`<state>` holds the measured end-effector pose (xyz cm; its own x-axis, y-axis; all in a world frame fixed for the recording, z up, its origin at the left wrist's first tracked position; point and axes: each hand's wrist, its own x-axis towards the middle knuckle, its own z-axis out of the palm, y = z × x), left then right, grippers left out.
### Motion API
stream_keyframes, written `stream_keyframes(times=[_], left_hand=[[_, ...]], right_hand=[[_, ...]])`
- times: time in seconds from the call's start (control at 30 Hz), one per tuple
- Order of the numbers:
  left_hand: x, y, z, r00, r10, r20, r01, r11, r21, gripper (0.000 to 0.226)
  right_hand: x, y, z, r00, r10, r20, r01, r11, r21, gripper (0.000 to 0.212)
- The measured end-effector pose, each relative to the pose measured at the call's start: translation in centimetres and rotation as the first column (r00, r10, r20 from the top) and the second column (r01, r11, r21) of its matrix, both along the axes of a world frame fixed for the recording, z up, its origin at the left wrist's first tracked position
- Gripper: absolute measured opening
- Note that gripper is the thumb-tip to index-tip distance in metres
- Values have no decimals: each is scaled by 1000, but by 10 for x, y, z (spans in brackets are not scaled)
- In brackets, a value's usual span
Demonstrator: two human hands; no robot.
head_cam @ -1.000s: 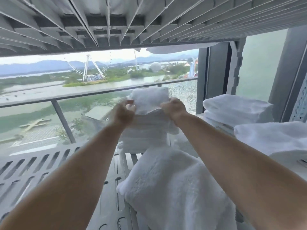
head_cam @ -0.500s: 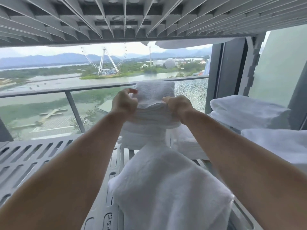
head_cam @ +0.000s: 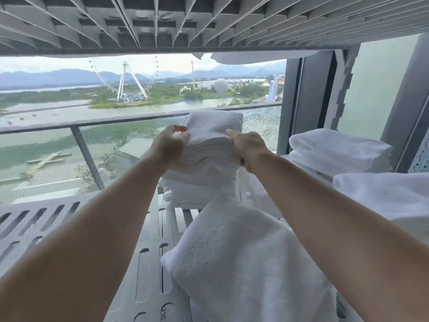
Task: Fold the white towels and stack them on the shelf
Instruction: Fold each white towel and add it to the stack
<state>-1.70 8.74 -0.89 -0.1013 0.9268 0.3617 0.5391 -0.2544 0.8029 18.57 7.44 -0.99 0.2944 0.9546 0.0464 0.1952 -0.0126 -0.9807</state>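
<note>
On grey slotted shelf [head_cam: 144,263], left hand [head_cam: 170,145] and right hand [head_cam: 249,147] each pinch top towel [head_cam: 213,122] of white stack [head_cam: 199,182], curled round its side edges.

The top towel [head_cam: 214,126] and the stack [head_cam: 204,177] under it are plain white, their layered edges showing as thin wavy lines. The near towel [head_cam: 243,263] and the folded towels [head_cam: 336,149] at the right are the same white, with a fine nap. The shelf [head_cam: 92,240] is pale grey, patterned with rows of rounded slots; the upper shelf [head_cam: 162,24] is grey with a ribbed grid. The railing [head_cam: 88,149] is grey, and one glass panel [head_cam: 260,126] bears a dense web of cracks.
</note>
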Motion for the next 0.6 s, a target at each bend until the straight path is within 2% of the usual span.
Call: stream_keyframes(times=[0.07,0.17,0.23,0.3,0.37,0.43,0.53,0.6], left_hand=[[-6,-3,1,999,-21,35,22,999,-29,23],[-9,-14,-3,989,4,-147,-2,1000,15,28],[-7,-26,-4,939,116,-325,-63,984,169,29],[-3,-41,-6,888,215,-406,-61,931,360,25],[4,-56,-9,859,207,-468,64,864,500,23],[11,-68,-16,835,121,-537,236,803,548,24],[21,-79,-33,810,0,-587,395,740,545,27],[27,-81,-46,822,-58,-567,423,729,538,28]], right_hand=[[-3,-2,3,999,-2,32,2,1000,10,54],[-3,-11,-3,971,-66,229,59,998,37,59],[0,-20,-4,956,-64,286,55,998,40,62],[6,-34,-3,972,-32,232,23,999,41,56],[18,-54,-7,962,-43,270,23,997,77,50],[30,-77,-14,918,-55,392,18,995,99,46],[30,-108,-25,863,126,489,-102,992,-75,45],[22,-123,-34,723,270,636,-186,963,-197,47]])
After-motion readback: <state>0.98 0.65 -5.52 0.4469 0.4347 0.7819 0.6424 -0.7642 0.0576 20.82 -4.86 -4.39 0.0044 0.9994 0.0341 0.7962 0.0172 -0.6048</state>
